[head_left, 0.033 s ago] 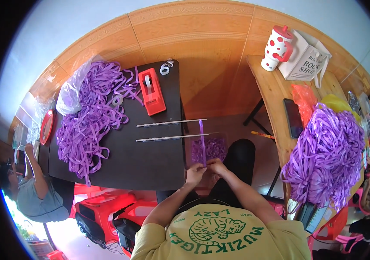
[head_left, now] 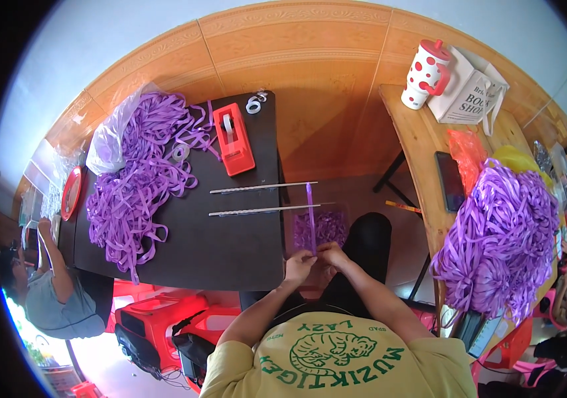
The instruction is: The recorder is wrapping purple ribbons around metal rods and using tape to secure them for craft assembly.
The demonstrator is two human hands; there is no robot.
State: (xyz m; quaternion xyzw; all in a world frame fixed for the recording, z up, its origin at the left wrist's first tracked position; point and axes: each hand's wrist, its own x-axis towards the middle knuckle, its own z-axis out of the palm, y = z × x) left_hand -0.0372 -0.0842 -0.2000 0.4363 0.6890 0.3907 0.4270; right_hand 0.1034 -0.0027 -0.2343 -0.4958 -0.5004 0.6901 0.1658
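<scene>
My left hand (head_left: 300, 266) is closed, its fingertips pinching the lower end of a purple ribbon (head_left: 310, 222). Beside it, my right hand (head_left: 332, 255) pinches the same end, fingers closed. From there the ribbon runs straight up to two thin rods, looping at the upper rod (head_left: 263, 187) and crossing the tip of the lower rod (head_left: 263, 211). Both rods lie on the dark table (head_left: 230, 249) and stick out past its right edge. Lower down, behind the ribbon, a clear bin (head_left: 294, 233) holds a pile of purple ribbon pieces.
On the dark table are a ribbon heap (head_left: 131, 192), a red tape dispenser (head_left: 235, 142) and tape rolls (head_left: 253, 106). The wooden table (head_left: 423, 149) at right bears another ribbon heap (head_left: 499, 239), a phone (head_left: 449, 180), a dotted tumbler (head_left: 425, 73) and a bag (head_left: 466, 93). A person (head_left: 61, 302) sits far left.
</scene>
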